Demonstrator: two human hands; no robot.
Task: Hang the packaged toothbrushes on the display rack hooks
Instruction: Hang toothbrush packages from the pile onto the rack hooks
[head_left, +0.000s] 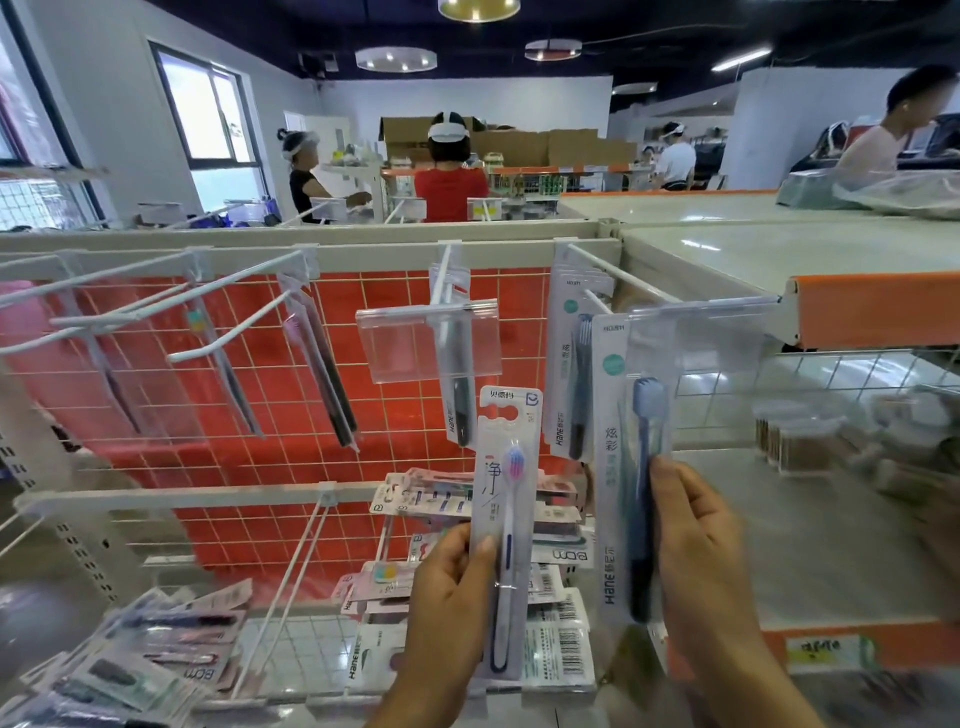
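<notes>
Across the wire display rack (156, 332), white hooks (234, 332) at the left carry a few hanging toothbrush packs. Lower down, the left hand (447, 587) grips a white packaged toothbrush (506, 519) upright, thumb on its front. Just right, the right hand (696, 545) pinches a blue packaged toothbrush (631, 467) hanging from the rightmost hook (623, 278). Loose packs lie in the wire basket (291, 639) below.

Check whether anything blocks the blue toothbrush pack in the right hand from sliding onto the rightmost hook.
The right hand holds the blue toothbrush pack just under the rightmost hook. A clear price-tag holder hangs across the hook's tip, overlapping the pack's top. Further back, hung packs fill the hook's rear.
</notes>
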